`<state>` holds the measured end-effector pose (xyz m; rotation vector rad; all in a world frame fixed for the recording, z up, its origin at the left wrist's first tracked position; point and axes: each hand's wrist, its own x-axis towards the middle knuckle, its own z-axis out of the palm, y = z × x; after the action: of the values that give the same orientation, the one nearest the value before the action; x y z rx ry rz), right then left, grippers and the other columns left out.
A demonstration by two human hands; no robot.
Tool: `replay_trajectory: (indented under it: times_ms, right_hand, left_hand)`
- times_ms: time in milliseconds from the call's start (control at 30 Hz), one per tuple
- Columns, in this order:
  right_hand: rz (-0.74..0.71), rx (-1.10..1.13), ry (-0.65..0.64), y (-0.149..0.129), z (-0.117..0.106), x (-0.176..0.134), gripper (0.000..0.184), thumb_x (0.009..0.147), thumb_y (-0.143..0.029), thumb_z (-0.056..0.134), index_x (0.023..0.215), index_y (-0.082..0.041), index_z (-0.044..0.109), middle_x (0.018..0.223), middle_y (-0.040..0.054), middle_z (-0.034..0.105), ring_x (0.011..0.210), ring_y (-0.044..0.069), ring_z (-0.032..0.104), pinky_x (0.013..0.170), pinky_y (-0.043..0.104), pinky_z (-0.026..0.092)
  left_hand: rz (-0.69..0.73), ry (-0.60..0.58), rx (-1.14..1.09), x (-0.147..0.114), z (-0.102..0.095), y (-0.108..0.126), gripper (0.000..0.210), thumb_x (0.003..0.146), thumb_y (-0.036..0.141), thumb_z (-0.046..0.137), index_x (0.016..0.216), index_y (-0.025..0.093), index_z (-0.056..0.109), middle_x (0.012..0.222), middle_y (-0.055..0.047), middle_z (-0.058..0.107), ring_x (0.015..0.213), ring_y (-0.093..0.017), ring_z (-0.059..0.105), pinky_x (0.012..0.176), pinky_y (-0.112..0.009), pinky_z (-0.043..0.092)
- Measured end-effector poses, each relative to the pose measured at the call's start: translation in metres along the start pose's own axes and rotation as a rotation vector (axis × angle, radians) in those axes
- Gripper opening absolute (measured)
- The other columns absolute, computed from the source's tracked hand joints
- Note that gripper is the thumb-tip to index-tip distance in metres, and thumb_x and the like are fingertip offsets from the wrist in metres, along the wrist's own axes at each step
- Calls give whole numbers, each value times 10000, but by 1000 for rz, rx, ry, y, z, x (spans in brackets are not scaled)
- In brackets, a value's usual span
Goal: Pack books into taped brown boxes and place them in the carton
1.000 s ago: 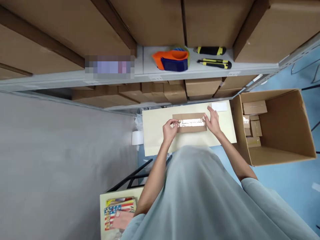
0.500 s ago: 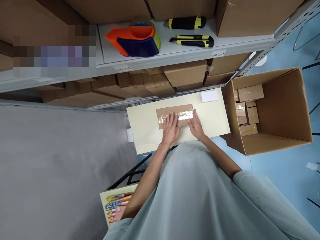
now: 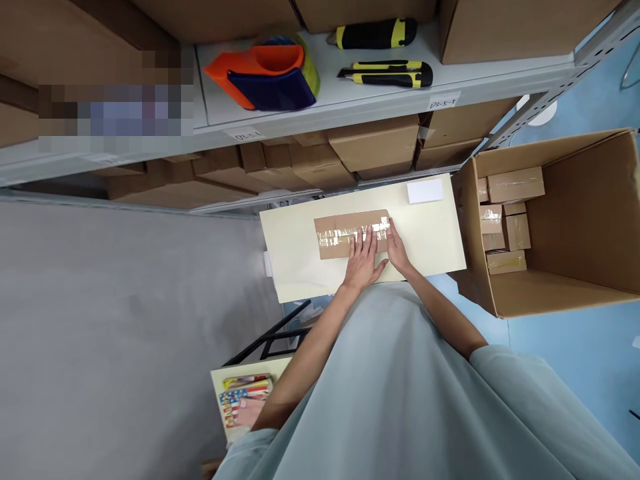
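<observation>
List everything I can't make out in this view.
In the head view:
Tape: partly covered by the left hand.
Cardboard box: underside hidden against the table.
Upper boxes: cut off by the top edge.
Booklets: print too small.
Patch at upper left: pixelated.

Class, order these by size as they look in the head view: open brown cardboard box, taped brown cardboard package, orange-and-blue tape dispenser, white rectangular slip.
1. Open box
2. Taped package and tape dispenser: unsure; the dispenser looks nearer the camera.
3. White slip
</observation>
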<state>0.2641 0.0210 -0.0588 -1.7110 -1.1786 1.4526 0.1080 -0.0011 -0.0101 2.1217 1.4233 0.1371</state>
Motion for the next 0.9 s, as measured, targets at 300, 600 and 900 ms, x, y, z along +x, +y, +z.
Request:
replay_trajectory:
  times_ms: [300, 600, 900]
  right_hand:
    - [-182, -393, 73, -23, -1, 1, 899, 1124, -648, 269, 1791, -126, -33, 1865, 162, 112, 1735, 310, 128, 1390, 557, 235]
    - [-176, -378, 37, -23, -6, 2, 812, 1139, -613, 129, 1793, -150, 2, 1848, 165, 204, 1703, 297, 270, 1349, 549, 327]
    - [-87, -401, 92, -27, -5, 1, 958, 1095, -733, 104, 1779, -70, -8, 1843, 214, 168, 1692, 305, 300, 1330, 525, 364]
  left_hand:
    - [37, -2, -5, -2, -6, -4, 771, 1112, 453, 436, 1780, 137, 215, 1855, -147, 167, 1737, -327, 8, 1406, -585, 104]
    - [-154, 105, -50, -52, -32, -76, 801, 1120, 551, 378, 1778, 127, 209, 1837, -184, 205, 1730, -320, 133, 1409, -580, 75]
    - [-343, 349, -381, -32, -28, -96, 964, 1052, 720, 487, 1747, 95, 252, 1811, -263, 249, 1713, -373, 208, 1380, -558, 260]
